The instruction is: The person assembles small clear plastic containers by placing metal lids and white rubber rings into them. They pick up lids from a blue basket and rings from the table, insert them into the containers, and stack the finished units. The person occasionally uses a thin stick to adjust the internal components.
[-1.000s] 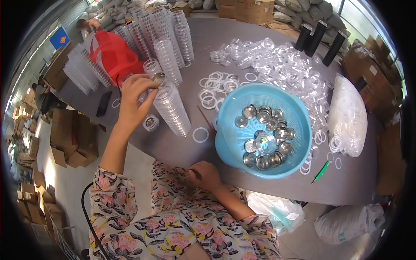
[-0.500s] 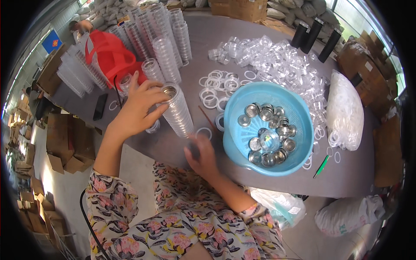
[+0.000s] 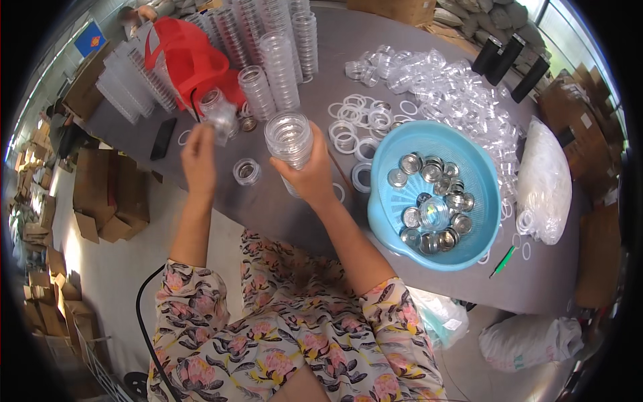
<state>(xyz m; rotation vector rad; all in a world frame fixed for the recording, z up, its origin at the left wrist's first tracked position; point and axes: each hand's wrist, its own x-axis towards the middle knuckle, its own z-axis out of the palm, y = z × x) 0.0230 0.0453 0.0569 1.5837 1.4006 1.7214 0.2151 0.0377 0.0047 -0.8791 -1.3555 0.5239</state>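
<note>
Left of the blue basket, on the grey counter, the right hand is wrapped around the lower part of a stack of clear jars, fingers closed on it, with the stack's open top showing above the hand. Further left of the basket, the left hand is raised above the counter and pinches a single clear jar between its fingertips. Between the two hands, one lidded jar sits on the counter by itself. The basket holds round metal lids, lying loosely with one clear jar among them. Just left of the basket, white rings lie scattered flat on the counter. Beyond the basket, toward the far edge of the counter, lies a loose heap of clear jars. Far left of the basket, tall jar stacks stand upright, and a red bag lies next to them. Right of the basket rests a clear bag of rings. Just below the basket's right rim, a green pen lies on the counter.
</note>
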